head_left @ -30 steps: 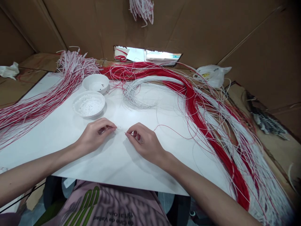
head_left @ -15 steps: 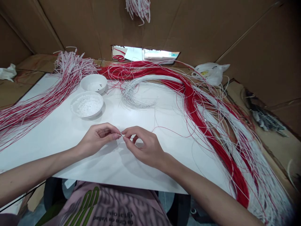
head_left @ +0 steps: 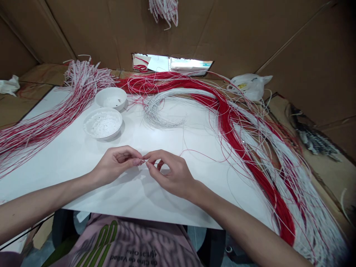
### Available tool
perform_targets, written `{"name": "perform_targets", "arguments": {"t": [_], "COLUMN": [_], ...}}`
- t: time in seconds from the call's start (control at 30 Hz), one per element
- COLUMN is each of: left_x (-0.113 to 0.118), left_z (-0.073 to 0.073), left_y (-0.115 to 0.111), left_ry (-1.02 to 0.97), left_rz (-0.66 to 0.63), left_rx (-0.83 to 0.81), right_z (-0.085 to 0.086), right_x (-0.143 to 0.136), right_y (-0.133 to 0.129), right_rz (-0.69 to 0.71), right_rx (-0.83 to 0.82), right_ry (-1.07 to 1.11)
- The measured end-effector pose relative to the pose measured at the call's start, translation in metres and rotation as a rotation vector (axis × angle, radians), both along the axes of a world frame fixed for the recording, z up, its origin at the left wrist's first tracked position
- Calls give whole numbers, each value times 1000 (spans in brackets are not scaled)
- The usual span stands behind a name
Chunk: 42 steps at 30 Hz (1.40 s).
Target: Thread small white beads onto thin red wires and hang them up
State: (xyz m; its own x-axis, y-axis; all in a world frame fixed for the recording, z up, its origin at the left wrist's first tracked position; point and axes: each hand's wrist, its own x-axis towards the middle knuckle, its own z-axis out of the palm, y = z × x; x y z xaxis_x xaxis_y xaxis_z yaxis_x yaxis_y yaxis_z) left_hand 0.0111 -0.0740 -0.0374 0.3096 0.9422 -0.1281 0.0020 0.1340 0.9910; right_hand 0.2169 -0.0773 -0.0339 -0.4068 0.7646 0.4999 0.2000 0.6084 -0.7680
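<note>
Near the middle of the white table (head_left: 178,207), my left hand (head_left: 118,163) pinches a thin strand (head_left: 142,160) between thumb and forefinger. My right hand (head_left: 171,172) pinches the same small pale piece from the other side, the fingertips of both hands almost touching. How the strand is joined or knotted is too small to tell. A thin red cord (head_left: 200,155) runs from behind my right hand toward the bundles on the right. Beyond my left hand stands a white bowl (head_left: 102,124) holding small white pieces.
A second white bowl (head_left: 110,99) with a few dark bits stands behind the first. Red and white cords (head_left: 52,118) lie at the left. A thick red bundle (head_left: 226,118) and white cords curve down the right side. A plastic bag (head_left: 251,86) sits at the back right, before cardboard walls.
The fingertips of my right hand have shifted very slightly, and a little more of the pale strand shows between the hands. Everything else looks the same.
</note>
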Motion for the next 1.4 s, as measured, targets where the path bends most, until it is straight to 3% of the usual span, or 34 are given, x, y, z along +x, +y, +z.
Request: {"name": "perform_targets", "arguments": {"t": [0.47, 1.17, 1.4], "left_x": [1, 6, 5], "left_z": [0, 2, 2], "left_y": [-1, -6, -4], "left_ry": [26, 80, 230], "left_rz": [-20, 11, 8], "left_rx": [119, 146, 253], "right_z": [-1, -2, -6], "right_x": [0, 0, 1], "right_y": [0, 1, 4], "right_rz": [4, 32, -30], "right_rx": [40, 84, 120], "right_ry": [-1, -15, -47]}}
